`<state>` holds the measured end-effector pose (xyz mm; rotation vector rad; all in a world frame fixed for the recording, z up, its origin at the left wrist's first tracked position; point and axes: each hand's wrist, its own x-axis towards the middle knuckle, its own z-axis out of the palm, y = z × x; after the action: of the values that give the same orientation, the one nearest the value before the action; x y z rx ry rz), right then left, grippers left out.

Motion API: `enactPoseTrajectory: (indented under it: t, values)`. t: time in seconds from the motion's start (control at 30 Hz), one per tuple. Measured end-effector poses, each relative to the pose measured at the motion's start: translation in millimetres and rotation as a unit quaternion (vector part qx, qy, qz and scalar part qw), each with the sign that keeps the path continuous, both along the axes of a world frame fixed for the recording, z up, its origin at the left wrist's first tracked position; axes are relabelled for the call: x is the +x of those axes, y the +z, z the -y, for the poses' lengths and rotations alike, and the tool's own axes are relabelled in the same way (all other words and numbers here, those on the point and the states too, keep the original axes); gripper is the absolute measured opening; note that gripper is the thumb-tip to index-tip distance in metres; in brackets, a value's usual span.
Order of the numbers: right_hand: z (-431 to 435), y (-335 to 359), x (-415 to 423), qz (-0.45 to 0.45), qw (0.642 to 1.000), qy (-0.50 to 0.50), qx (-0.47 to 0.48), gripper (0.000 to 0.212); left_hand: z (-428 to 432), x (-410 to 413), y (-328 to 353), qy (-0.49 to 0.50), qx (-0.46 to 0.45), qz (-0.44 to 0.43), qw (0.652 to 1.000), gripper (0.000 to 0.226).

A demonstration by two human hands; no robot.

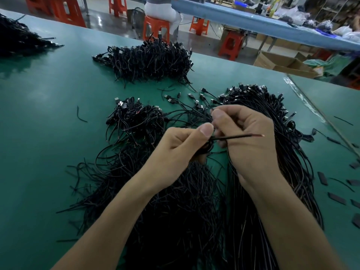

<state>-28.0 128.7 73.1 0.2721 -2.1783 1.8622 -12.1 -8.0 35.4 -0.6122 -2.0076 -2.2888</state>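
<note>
My left hand [181, 149] grips a small coil of thin black cable [236, 137] between thumb and curled fingers; the cable's stripped reddish end sticks out to the right. My right hand [247, 139] is beside it, thumb and fingers pinching the same cable near the coil. Both hands hover over a large heap of loose black USB cables [175, 201] on the green table [48, 114]. A long straight bundle of cables [272, 114] runs under my right hand.
A coiled-cable pile [136, 117] lies left of my hands, a bigger one [150, 59] farther back, another [17, 38] at far left. Small black sleeve pieces [337, 197] lie scattered at right. Beyond the table are orange stools [155, 26], cardboard boxes [282, 63] and a seated person [161, 6].
</note>
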Motion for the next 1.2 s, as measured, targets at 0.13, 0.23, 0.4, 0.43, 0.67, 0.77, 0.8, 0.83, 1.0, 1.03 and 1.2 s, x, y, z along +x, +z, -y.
enactPoseTrajectory:
  t: [0.13, 0.23, 0.4, 0.43, 0.67, 0.77, 0.8, 0.83, 1.0, 1.03, 1.2]
  values:
    - [2, 9, -1, 0.06, 0.979, 0.003, -0.195, 0.012, -2, 2, -1, -0.031, -0.013, -0.021, 0.999, 0.053]
    - [4, 7, 5, 0.019, 0.996, 0.02, -0.09, 0.01, -3, 0, 0, -0.023, 0.029, -0.016, 0.999, 0.031]
    - [3, 3, 12, -0.045, 0.997, 0.042, 0.05, 0.013, 0, 0, 0, 0.039, 0.049, -0.043, 0.997, 0.029]
    - [1, 4, 12, -0.037, 0.996, 0.055, 0.067, 0.011, 0, 0, 1, 0.046, 0.055, -0.053, 0.996, 0.032]
    - [2, 8, 12, 0.097, 0.985, 0.054, -0.128, 0.009, 1, 2, 5, 0.055, 0.083, -0.118, 0.988, 0.051]
    - [1, 13, 11, 0.112, 0.964, 0.087, -0.224, 0.008, -2, 2, 3, 0.057, 0.057, -0.131, 0.988, 0.058]
    - [2, 13, 12, 0.1, 0.967, 0.102, -0.209, 0.008, -3, 2, 2, 0.037, 0.07, -0.114, 0.99, 0.059]
    - [3, 11, 12, 0.083, 0.974, 0.113, -0.177, 0.007, -3, 2, 2, 0.016, 0.087, -0.094, 0.992, 0.062]
    - [3, 7, 11, 0.059, 0.988, 0.13, -0.063, 0.005, 0, -2, -2, 0.031, 0.054, -0.097, 0.993, 0.055]
    - [1, 6, 10, 0.051, 0.988, 0.139, -0.036, 0.004, 1, -2, -2, 0.04, 0.044, -0.104, 0.993, 0.052]
    - [-8, 1, 8, -0.038, 0.983, 0.16, 0.081, 0.029, 1, -4, -1, 0.086, 0.053, -0.099, 0.99, 0.035]
